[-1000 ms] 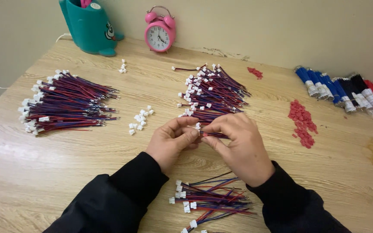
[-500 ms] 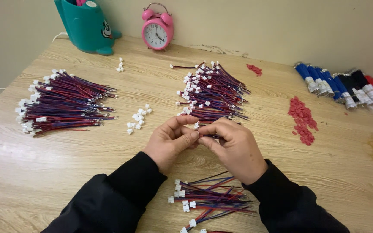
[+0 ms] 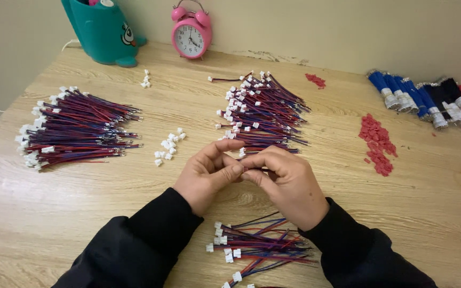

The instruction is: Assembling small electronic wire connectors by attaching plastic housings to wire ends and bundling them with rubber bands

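My left hand (image 3: pixel 207 175) and my right hand (image 3: pixel 289 181) meet over the middle of the wooden table (image 3: pixel 54 213), fingertips pinched together on a small wire lead with a white connector, mostly hidden by the fingers. Right behind the hands lies a pile of red and blue wire leads (image 3: pixel 260 109) with white plugs. A smaller bunch of leads (image 3: pixel 257 245) lies below my wrists, near the table's front edge. Loose white connectors (image 3: pixel 167 145) lie to the left of my left hand.
A big bundle of leads (image 3: pixel 73 128) lies at the left. At the back stand a teal holder (image 3: pixel 101 29) and a pink alarm clock (image 3: pixel 191 33). Small red parts (image 3: pixel 377 143) and blue, black and red bundles (image 3: pixel 428 98) are at the right.
The hands stay together on the small lead, shifting slightly toward me and to the right; the fingers have regripped a little. The piles have not moved.
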